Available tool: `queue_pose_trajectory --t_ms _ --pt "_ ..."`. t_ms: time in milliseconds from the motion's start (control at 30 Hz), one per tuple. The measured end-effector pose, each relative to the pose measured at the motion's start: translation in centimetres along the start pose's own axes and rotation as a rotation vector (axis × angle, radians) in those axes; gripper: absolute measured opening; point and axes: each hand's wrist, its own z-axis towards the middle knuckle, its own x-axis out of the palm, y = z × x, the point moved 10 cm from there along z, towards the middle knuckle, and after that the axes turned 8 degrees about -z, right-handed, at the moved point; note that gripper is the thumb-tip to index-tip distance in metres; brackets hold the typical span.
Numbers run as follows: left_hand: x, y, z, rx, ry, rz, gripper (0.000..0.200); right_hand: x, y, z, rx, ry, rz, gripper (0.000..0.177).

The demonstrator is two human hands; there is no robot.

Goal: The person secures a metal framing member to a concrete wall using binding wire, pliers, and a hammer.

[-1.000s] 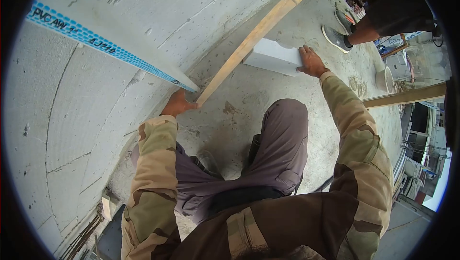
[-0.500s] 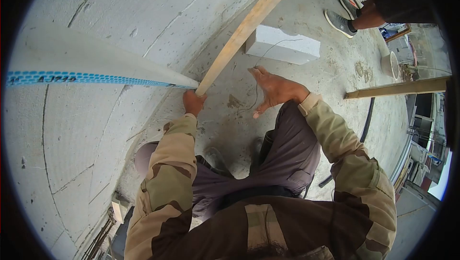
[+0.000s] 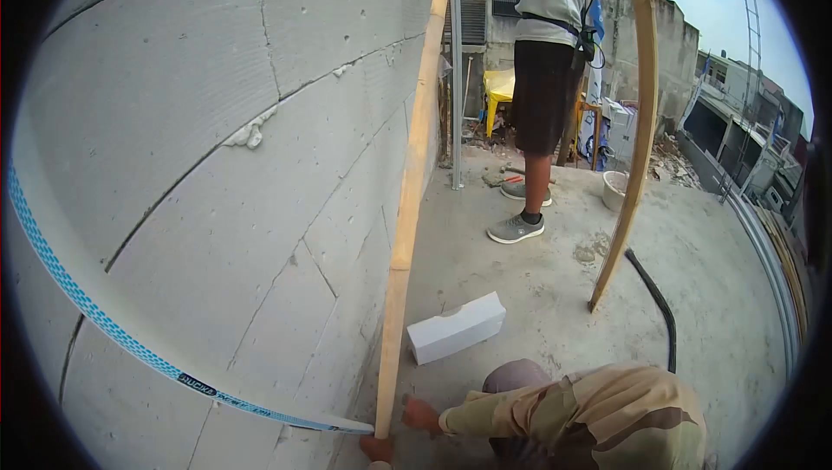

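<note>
My left hand (image 3: pixel 377 447), low in the view, is closed around the foot of a long wooden strip (image 3: pixel 404 240), where the lower end of a white pipe with blue printing (image 3: pixel 156 362) meets it. The strip stands along the grey block wall (image 3: pixel 303 167), and the pipe curves away to the left. Just right of the strip's foot is my right hand (image 3: pixel 421 415), its fingers partly apart and nothing visible in them. A white block (image 3: pixel 457 328) lies on the concrete floor beyond it.
Another person (image 3: pixel 546 80) stands ahead near a metal post (image 3: pixel 456 80). A second wooden post (image 3: pixel 642 106) rises at the right, with a black hose (image 3: pixel 659 301) beside it. Farther back are a white bucket (image 3: pixel 614 190) and a yellow table (image 3: pixel 498 89).
The view has tilted up and turned, bringing the standing person and buildings into sight. My right hand has moved closer to the strip's foot. My left hand remains there.
</note>
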Motion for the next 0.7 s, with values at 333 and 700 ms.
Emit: queue_pose_trajectory --t_ms 333,700 --pt "-1.4 -7.4 -1.7 -0.006 0.192 0.132 0.039 5.2 2.7 1.8 -0.409 0.389 -0.290 0.030" --pt "-0.8 -4.8 -0.1 0.067 0.174 0.221 0.071 -0.1 0.8 3.2 -0.249 0.284 -0.611 0.027"
